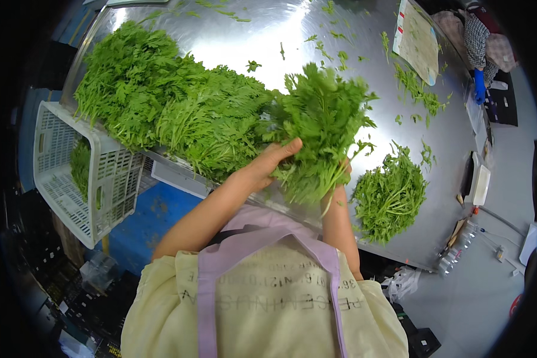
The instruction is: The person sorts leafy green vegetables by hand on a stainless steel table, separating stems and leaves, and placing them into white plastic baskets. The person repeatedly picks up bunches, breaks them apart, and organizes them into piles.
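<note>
A large bunch of leafy greens with serrated leaves (324, 121) is held between my two hands over the front edge of the steel table, its leaves blurred. My left hand (273, 163) grips its left side, thumb on top. Partly hidden by stems, my right hand (340, 176) holds the bunch from the right and below. To the left, a long heap of the same greens (161, 94) lies along the table's front edge, reaching close to my left hand. A smaller pile of greens (390, 194) rests on the table right of my right hand.
Loose leaves litter the steel table (259, 38). A white plastic crate (116, 179) with some greens inside stands tilted at the left edge. A stained sheet (416, 42) lies at the back right. Beyond the right edge is another person's blue-gloved hand (479, 87). A knife (466, 176) lies by a white tray.
</note>
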